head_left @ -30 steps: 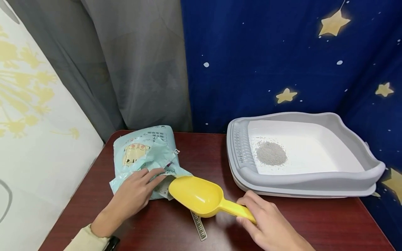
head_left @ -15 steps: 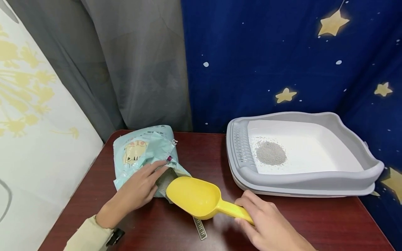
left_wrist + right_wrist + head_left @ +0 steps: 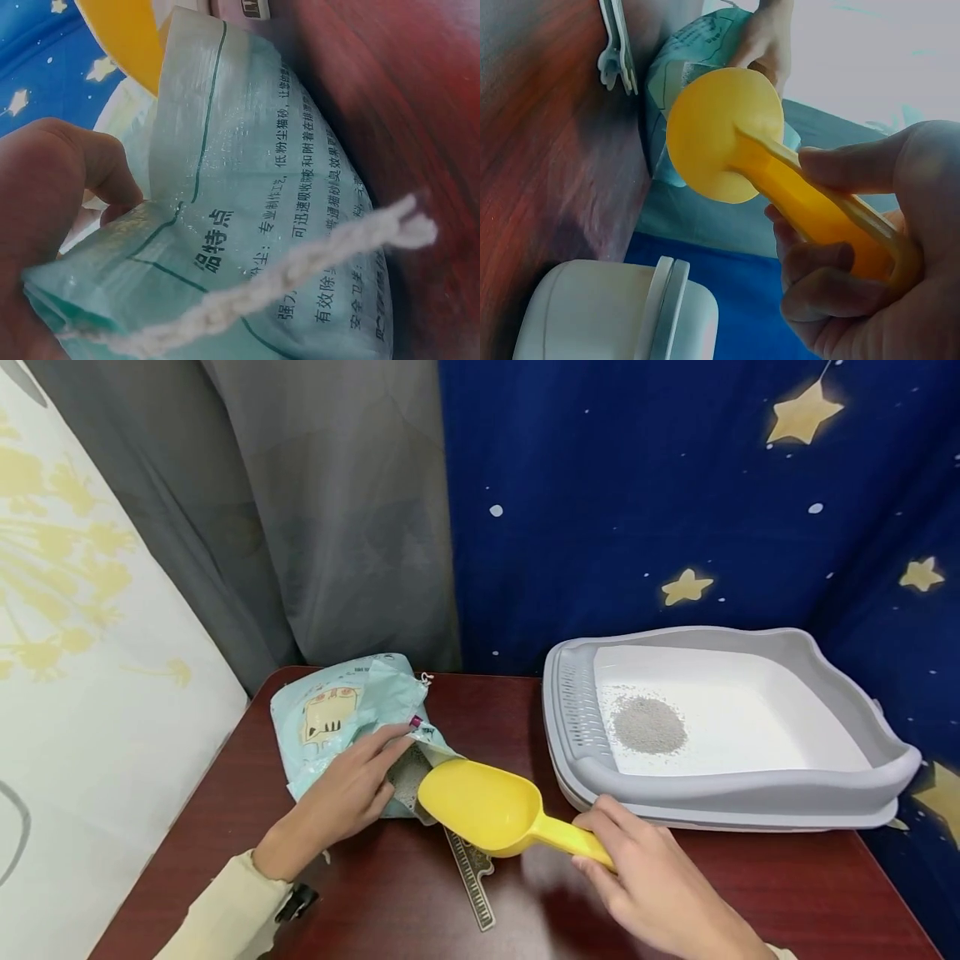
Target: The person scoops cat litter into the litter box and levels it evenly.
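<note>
Scoop [image 3: 480, 808] solid yellow — bag [image 3: 328, 717] pale turquoise, cartoon-printed; tray [image 3: 750, 787] grey-rimmed, white inside; navy curtain [image 3: 570, 543] gold-starred.

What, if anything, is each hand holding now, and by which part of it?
The right hand holds the yellow scoop by its handle; the left hand holds the light-blue bag near its open mouth.

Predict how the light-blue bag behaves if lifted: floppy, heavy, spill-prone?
The light-blue bag would likely sag and fold, since its film is creased. It may feel fairly heavy, as grey granules show inside. It could spill if tipped, because its mouth is open.
</note>
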{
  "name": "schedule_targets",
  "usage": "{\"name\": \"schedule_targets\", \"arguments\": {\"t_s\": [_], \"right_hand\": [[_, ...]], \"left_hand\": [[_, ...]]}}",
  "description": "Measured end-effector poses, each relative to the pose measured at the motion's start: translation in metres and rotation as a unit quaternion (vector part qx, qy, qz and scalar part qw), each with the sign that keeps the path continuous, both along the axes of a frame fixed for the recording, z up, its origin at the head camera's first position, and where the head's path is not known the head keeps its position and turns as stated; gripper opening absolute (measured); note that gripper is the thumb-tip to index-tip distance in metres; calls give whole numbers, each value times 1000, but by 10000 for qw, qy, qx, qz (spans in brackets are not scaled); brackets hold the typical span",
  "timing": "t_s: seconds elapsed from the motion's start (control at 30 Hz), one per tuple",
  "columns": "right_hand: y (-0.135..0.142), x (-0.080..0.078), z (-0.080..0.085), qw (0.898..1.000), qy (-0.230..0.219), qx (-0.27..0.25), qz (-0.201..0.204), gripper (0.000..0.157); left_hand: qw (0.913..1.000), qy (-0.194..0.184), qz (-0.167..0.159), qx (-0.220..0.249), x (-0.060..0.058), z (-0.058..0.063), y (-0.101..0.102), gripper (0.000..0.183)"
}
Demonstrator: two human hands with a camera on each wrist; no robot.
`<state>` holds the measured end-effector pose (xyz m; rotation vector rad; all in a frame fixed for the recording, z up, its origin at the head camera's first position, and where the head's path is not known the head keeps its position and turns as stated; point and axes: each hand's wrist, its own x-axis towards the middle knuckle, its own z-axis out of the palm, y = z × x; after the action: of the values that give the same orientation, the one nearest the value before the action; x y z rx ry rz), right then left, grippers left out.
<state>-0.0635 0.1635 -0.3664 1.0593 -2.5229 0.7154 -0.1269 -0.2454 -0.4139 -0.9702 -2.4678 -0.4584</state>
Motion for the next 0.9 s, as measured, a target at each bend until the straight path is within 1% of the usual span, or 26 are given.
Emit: {"name": "schedule_targets", "arguments": {"t_s": [0.1,0.27,0.43,0.57,0.7,0.8,0.9], "right_hand": [[0,0,4,10000,-76,8,-25,30],[-5,3,13,9997,-222,133,-10,28],[-11,5,20,9992,-227,328,-49,23],[-16,5,23,9988,-262,403,49,24],[-22,4,24,9982,-331,479,131,24],[-23,3,25,9976,-424,530,124,22],[-25,2,27,9971,-476,593,92,20]], "left_hand": [[9999,-35,45,96,-3,0,4,59],[9994,-220,146,222,-5,1,11,61],[9990,-357,231,158,-5,2,15,62],[9990,-359,277,48,-5,2,15,64],[9994,-242,222,-47,-5,1,12,65],[9999,-141,82,-56,-5,0,11,65],[9999,-123,-55,-31,-5,-1,10,65]]}}
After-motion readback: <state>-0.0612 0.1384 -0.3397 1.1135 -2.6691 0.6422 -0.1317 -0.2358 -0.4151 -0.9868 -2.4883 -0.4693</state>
